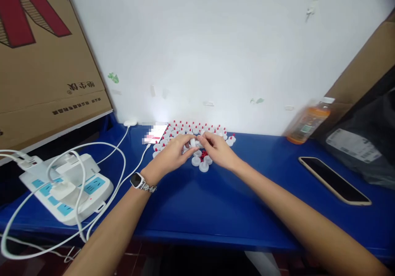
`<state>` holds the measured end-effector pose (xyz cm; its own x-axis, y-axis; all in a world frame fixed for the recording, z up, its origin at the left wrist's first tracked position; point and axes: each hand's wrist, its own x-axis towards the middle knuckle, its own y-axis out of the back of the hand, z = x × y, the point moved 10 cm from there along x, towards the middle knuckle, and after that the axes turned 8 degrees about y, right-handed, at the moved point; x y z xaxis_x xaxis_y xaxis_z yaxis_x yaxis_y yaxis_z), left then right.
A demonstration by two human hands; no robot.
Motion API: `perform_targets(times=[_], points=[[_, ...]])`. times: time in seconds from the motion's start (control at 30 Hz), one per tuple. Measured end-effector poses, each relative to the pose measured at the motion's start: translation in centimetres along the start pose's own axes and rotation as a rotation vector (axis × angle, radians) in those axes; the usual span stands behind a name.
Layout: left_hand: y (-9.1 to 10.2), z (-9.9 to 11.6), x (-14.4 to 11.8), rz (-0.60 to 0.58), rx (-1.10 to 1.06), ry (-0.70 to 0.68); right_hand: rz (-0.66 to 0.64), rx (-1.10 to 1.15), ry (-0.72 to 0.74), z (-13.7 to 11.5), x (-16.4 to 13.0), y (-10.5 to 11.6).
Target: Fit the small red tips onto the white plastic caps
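Observation:
My left hand (175,153) pinches a small white plastic cap (193,143) between thumb and fingers. Close against it, the fingertips of my right hand (218,149) are pressed together; what they grip is hidden. Behind both hands stand many white caps with red tips (187,126), partly covered by my fingers. Just in front of the hands lie several white caps without visible red tips (203,167), around a small heap of red pieces (204,156).
At the left lies a white power strip (101,185) with plugs and looping white cables. A lit phone (159,133) is behind my left hand. To the right are a dark phone (335,180), an orange drink bottle (308,121) and a dark plastic bag (364,132). A white wall (210,54) bounds the blue table (216,210).

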<state>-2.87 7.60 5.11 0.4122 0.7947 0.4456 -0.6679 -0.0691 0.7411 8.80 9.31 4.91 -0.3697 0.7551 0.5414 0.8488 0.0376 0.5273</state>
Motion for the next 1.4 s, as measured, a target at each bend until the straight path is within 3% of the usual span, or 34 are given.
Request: perform_targets(times=[0.2,0.27,0.43,0.5,0.67,0.83,1.03,1.2,1.4], points=[[0.2,1.9,0.2,0.028,0.091,-0.083,-0.071,0.183,-0.213,2.0,-0.3,-1.0],[0.3,1.9,0.3,0.009,0.056,-0.058,-0.078,0.160,-0.215,1.9,-0.3,-0.8],[1.2,-1.5,0.1,-0.147,-0.373,0.186,0.080,-0.103,-0.016,0.4,0.2,3.2],[2.0,-3.2,-0.2,-0.139,-0.383,0.268,0.069,-0.206,0.011,0.8,0.2,3.7],[1.0,-3.4,-0.9,-0.261,-0.157,0.272,-0.125,-0.505,0.054,2.3,-0.4,1.6],[-0.7,-2.7,-1.4,-0.358,-0.169,0.266,-0.150,-0.483,0.024,2.6,-0.4,0.5],[-1.7,-4.1,-1.7,-0.375,-0.073,0.313,-0.298,-0.420,0.006,3.1,0.8,-2.3],[-3.0,-4.8,-2.1,-0.449,-0.132,0.366,-0.263,-0.440,0.017,2.8,1.7,-2.9],[-2.2,-4.7,-1.7,-0.363,-0.019,0.301,-0.103,-0.446,0.042,0.8,0.4,-1.2]])
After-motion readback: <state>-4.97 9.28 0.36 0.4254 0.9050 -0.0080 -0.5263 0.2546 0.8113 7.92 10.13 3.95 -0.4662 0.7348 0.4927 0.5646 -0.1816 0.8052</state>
